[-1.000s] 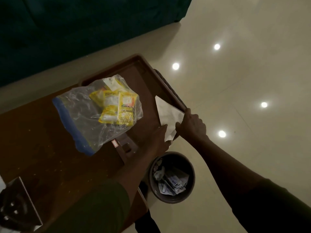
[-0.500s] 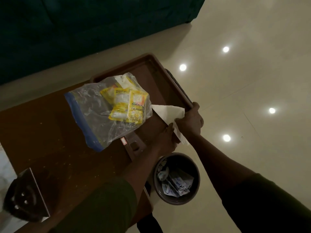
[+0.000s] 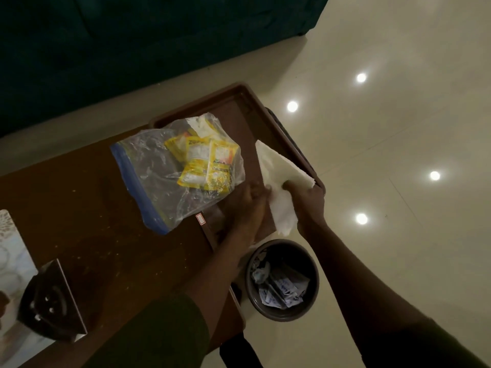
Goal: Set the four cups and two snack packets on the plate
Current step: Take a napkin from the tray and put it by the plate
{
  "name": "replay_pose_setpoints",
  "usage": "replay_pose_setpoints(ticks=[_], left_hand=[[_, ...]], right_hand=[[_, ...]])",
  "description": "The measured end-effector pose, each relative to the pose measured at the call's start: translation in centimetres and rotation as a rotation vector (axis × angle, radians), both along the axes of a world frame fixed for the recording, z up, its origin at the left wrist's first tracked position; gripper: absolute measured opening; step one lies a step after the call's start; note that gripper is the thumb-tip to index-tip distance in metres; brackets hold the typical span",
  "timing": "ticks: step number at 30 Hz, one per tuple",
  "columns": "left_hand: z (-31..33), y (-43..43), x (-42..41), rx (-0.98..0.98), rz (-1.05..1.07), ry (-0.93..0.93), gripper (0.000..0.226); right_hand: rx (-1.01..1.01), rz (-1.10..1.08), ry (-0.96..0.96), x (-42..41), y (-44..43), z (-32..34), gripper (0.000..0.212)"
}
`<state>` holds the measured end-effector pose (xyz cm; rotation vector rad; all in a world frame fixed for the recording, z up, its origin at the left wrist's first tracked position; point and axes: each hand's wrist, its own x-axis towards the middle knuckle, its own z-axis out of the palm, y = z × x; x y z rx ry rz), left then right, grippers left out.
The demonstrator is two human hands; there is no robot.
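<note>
Fingers point(image 3: 285, 185) of the right hand point(image 3: 309, 201) pinch a white tissue point(image 3: 279, 173) over the brown tray point(image 3: 289, 144); left hand point(image 3: 248, 200) rests just beside, finger state unclear; snack packets point(image 3: 204, 166) lie bagged to its left, nearer it; no cups in view.

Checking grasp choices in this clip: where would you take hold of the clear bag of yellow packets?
Probably the blue zip edge of the clear bag, approached from the table side on the left. That strip lies empty and flat on the table, while the yellow packets bulk up the end over the tray.
</note>
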<state>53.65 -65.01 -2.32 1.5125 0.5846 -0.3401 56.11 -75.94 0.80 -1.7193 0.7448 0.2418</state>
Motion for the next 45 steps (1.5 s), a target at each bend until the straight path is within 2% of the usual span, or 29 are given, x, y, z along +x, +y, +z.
replay_pose_setpoints(ticks=[3,5,7,9,11,14,17,20,22,25,27,31,37,42,45], left_hand=[[2.2,1.8,1.4,-0.513,0.261,0.117,0.057],[2.8,3.3,2.2,-0.706,0.339,0.106,0.065],[3.5,4.8,1.8,-0.823,0.343,0.079,0.044],[4.1,6.2,1.0,-0.881,0.324,0.058,0.023],[4.1,8.1,0.0,-0.848,0.329,0.036,0.020],[4.4,12.1,-1.6,-0.800,0.390,-0.001,0.015],[5.0,15.6,-3.3,-0.760,0.472,0.007,0.032],[5.6,19.6,-5.2,-0.734,0.502,-0.040,0.020],[6.0,23.2,-6.6,-0.702,0.504,-0.053,0.014],[6.1,29.2,-9.0,-0.438,0.382,0.015,0.036],[6.0,33.2,-11.0,-0.308,0.267,0.084,0.049],[5.6,38.8,-14.7,-0.314,0.253,0.142,0.059],[5.0,41.2,-17.0,-0.294,0.417,0.089,0.066],[4.3,41.5,-17.9,-0.256,0.378,0.124,0.064],[3.8,41.6,-18.4,-0.206,0.306,0.113,0.052]], right_hand=[[0.305,0.041,0.048,-1.4,0.4,0.7,0.032],[0.352,0.126,0.081,-1.8,1.5,0.9,0.041],[0.341,0.182,0.062,-2.5,4.0,1.4,0.053],[0.282,0.178,-0.005,-3.1,6.5,1.5,0.043],[0.275,0.190,-0.031,-3.7,8.4,1.7,0.033],[0.291,0.280,-0.008,-5.2,11.5,2.0,0.037],[0.309,0.350,-0.039,-7.1,15.0,2.8,0.033],[0.367,0.361,-0.020,-9.2,18.9,3.5,0.043],[0.306,0.388,-0.005,-10.9,21.8,4.0,0.053],[0.122,0.453,-0.110,-13.6,25.8,4.5,0.056],[0.068,0.498,-0.195,-15.4,28.1,4.5,0.052],[0.012,0.577,-0.273,-18.8,32.2,4.1,0.046],[-0.118,0.662,-0.286,-22.8,35.2,3.1,0.055],[-0.238,0.718,-0.338,-24.5,35.9,2.6,0.051],[-0.254,0.767,-0.364,-25.1,36.3,2.6,0.046]])
